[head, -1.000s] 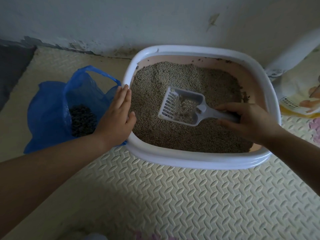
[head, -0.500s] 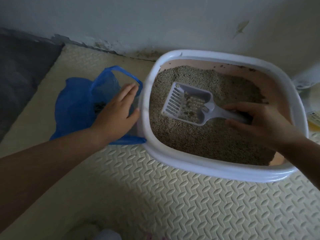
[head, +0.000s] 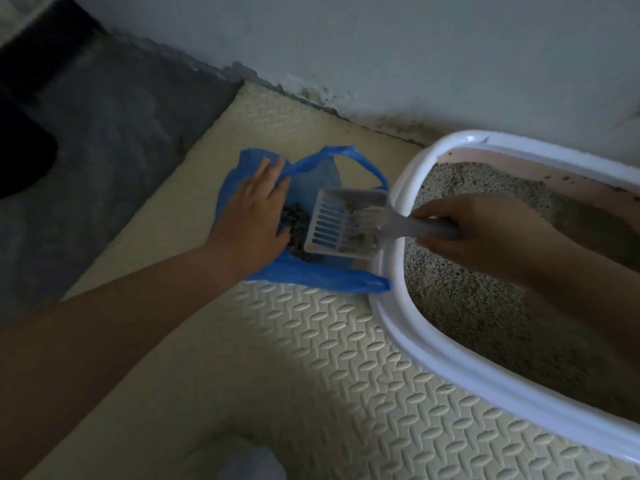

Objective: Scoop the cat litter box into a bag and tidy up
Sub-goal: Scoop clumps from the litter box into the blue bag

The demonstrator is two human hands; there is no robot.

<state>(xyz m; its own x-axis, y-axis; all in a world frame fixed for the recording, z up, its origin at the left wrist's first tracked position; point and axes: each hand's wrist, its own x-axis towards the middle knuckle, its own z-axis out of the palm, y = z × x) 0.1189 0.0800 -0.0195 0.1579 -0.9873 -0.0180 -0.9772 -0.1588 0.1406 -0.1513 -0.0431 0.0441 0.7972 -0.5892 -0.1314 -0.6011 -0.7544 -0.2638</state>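
My left hand point(head: 254, 216), fingers spread, presses down the left edge of the blue bag point(head: 311, 277); my right hand point(head: 485, 233) grips the scoop point(head: 343, 223) over its mouth, just past the litter box point(head: 467, 375) rim.

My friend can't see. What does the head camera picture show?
A right hand holds a white scoop over an open blue bag, while the left hand rests on the bag. The litter box sits beside it on a mat.
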